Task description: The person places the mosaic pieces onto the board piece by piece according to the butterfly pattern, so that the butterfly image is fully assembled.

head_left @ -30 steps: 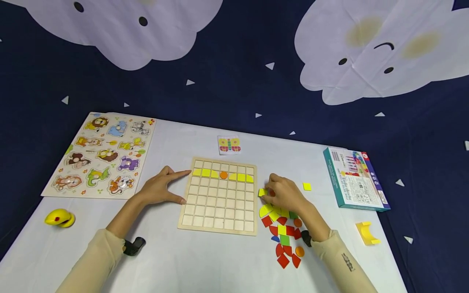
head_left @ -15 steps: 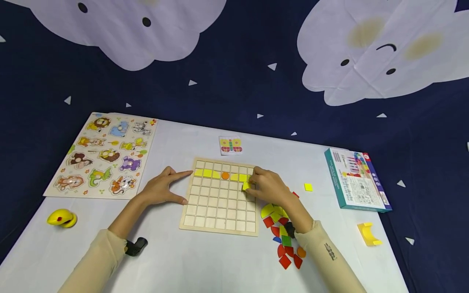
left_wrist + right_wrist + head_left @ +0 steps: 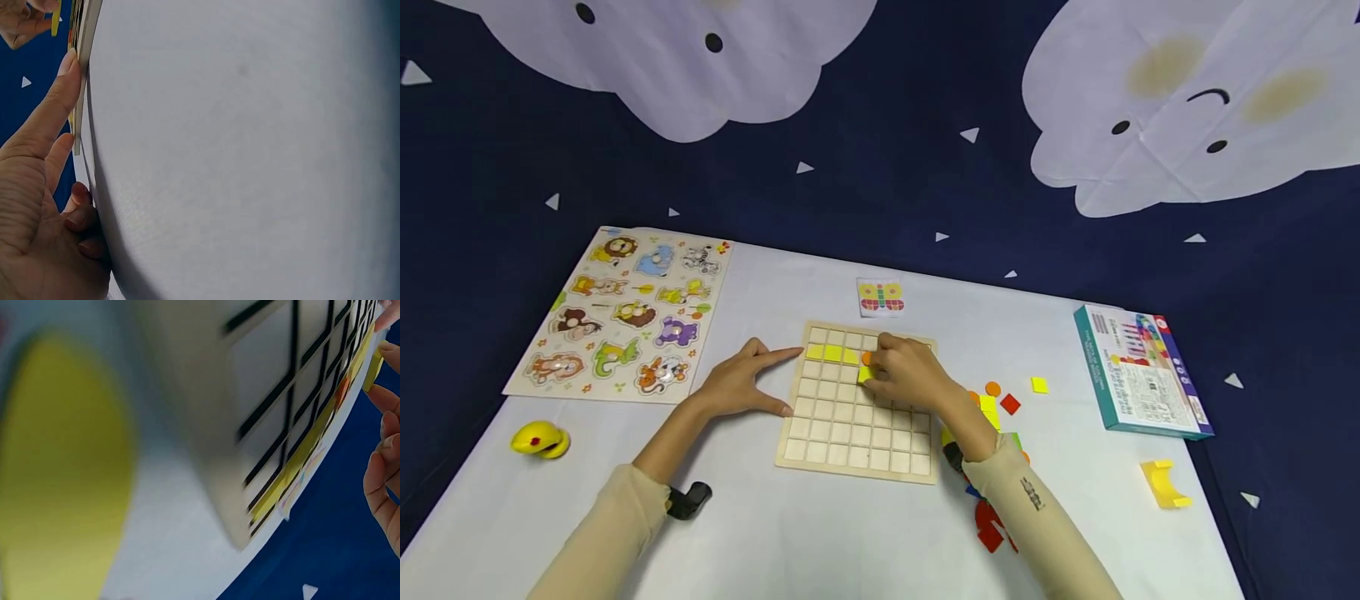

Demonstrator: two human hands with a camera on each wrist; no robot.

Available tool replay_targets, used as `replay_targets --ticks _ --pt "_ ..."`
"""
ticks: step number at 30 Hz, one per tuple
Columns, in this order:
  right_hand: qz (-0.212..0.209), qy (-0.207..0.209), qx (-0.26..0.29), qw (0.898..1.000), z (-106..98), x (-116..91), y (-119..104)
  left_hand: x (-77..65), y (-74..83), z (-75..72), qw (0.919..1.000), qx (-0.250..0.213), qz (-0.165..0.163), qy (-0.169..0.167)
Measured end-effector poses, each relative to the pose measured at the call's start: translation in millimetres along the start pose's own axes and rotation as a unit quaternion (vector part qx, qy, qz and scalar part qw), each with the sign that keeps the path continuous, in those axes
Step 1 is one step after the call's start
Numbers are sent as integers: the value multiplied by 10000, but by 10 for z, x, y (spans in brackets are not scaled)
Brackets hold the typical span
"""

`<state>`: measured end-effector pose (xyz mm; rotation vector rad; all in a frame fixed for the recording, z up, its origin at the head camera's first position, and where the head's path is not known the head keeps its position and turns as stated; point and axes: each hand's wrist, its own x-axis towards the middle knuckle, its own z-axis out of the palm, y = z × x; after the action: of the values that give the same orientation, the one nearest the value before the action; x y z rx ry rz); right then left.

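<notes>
A wooden grid board [image 3: 820, 430] lies flat in the middle of the table. My left hand [image 3: 739, 382] touches its left edge with thumb and index finger spread apart. Over the board's upper middle, my right hand [image 3: 908, 372] pinches a yellow square tile [image 3: 866, 375] between thumb and fingertips. The right wrist view shows that same tile [image 3: 373, 370] held clear of the board. Yellow tiles [image 3: 832, 353] and an orange disc [image 3: 867, 358] sit in the second row; the right hand hides that row's right part in the head view.
Behind the board lies a butterfly pattern card [image 3: 882, 297]. Loose coloured pieces [image 3: 990, 540] are right of the board, partly under the right forearm. An animal puzzle [image 3: 617, 317] and yellow toy [image 3: 540, 439] are left. A box [image 3: 1146, 371] and yellow curved piece [image 3: 1165, 485] are right.
My right hand has moved left from the loose pieces, carrying the yellow square tile over the board to near the orange disc. The left hand stays at the board's edge.
</notes>
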<state>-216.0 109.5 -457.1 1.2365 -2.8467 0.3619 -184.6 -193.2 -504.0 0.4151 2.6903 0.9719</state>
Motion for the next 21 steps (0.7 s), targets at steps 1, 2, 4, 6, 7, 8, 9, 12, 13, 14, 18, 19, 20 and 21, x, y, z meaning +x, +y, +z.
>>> replay_targets --ticks 1,2,4,6,7,8,9,12,13,14,18,19,20,21 --pt "-26 -17 21 10000 8 33 -19 4 1 0 10000 1 4 3" --pt "-33 -48 29 10000 19 66 -37 5 3 0 10000 -1 -2 -3" --pt "-25 -116 33 9999 37 133 -78 4 7 0 10000 5 -10 0" --pt "-8 -205 9 9998 54 202 -123 -2 8 0 10000 10 -16 -2" --pt "-4 -244 -4 9997 60 229 -144 -2 9 5 10000 19 -3 -9" --pt "9 -290 -38 9996 67 257 -167 -3 9 9 10000 21 14 -2" --pt "16 -331 -67 9994 76 287 -190 -4 8 13 10000 27 27 7" --pt "28 -472 -147 9988 105 370 -257 -12 -2 19 10000 47 28 26" --pt "43 -509 -150 9986 116 395 -278 -14 -4 20 10000 57 25 24" --pt "63 -534 -156 9984 129 420 -297 -17 -6 19 10000 62 21 28" --pt "110 -572 -179 9981 176 500 -369 -19 6 8 10000 76 27 13" --pt "121 -571 -200 9981 188 520 -388 -19 9 4 10000 74 32 17" --pt "126 -559 -227 9981 197 539 -406 -19 11 0 10000 77 37 26" --pt "126 -548 -248 9981 206 556 -424 -20 13 -3 10000 80 42 31"
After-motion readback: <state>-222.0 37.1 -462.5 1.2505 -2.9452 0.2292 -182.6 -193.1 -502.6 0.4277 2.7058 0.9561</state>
